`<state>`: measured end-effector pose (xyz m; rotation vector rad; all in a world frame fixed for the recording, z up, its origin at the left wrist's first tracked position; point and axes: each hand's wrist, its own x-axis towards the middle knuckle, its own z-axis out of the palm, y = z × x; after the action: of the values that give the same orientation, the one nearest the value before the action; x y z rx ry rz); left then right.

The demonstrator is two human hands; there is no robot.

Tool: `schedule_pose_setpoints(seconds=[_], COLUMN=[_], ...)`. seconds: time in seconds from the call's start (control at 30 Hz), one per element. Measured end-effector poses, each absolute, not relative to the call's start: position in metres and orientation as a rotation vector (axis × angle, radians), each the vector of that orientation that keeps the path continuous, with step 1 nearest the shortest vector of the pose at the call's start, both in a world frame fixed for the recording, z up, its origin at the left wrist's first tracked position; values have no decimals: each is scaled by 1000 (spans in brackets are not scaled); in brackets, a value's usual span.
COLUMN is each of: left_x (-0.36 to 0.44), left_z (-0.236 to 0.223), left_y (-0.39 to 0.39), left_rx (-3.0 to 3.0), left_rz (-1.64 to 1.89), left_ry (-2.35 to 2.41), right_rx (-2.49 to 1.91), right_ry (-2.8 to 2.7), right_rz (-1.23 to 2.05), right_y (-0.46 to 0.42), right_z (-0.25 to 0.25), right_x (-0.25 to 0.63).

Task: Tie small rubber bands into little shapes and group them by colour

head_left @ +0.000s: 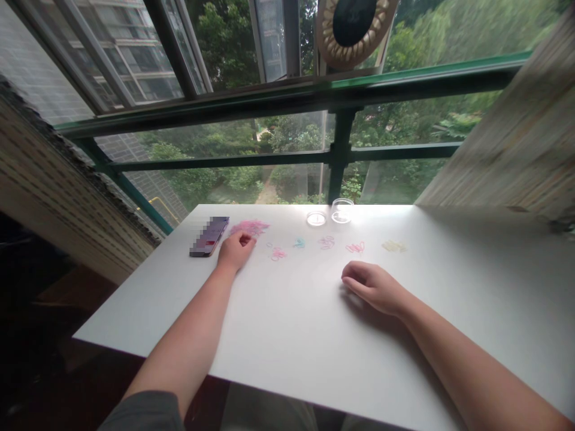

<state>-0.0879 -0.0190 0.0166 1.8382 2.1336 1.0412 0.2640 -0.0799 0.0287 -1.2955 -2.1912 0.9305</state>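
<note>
My left hand rests on the white table with its fingers curled in, right beside a large pile of pink rubber bands. What its fingers pinch, if anything, is too small to make out. My right hand lies on the table nearer to me, fingers loosely curled under, with nothing visible in it. Small heaps of bands lie in a row beyond both hands: pink, blue, lilac, pink-red and pale yellow.
A phone lies left of my left hand. A clear round container and its lid stand at the table's far edge by the window. Woven blinds hang at both sides.
</note>
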Motion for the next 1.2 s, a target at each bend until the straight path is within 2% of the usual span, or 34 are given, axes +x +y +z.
schedule_pose_setpoints(seconds=[0.23, 0.47, 0.73, 0.87, 1.0, 1.2], left_x=[-89, -78, -96, -102, -92, -72], left_z=[16, 16, 14, 14, 16, 14], left_y=[-19, -21, -15, -16, -18, -21], left_rx=[1885, 2130, 1879, 1940, 2243, 2443], left_rz=[1059, 1015, 1044, 1054, 1055, 814], left_ry=[2104, 1844, 2226, 2279, 2042, 1724], right_rx=[-1301, -1291, -1289, -1291, -1288, -1288], right_ry=[-2180, -2168, -2167, -2173, -2174, -2173], right_rz=[941, 959, 952, 946, 953, 954], right_y=[-81, -80, -81, -81, -81, -81], right_z=[30, 29, 31, 32, 32, 32], right_x=[263, 264, 264, 264, 263, 264])
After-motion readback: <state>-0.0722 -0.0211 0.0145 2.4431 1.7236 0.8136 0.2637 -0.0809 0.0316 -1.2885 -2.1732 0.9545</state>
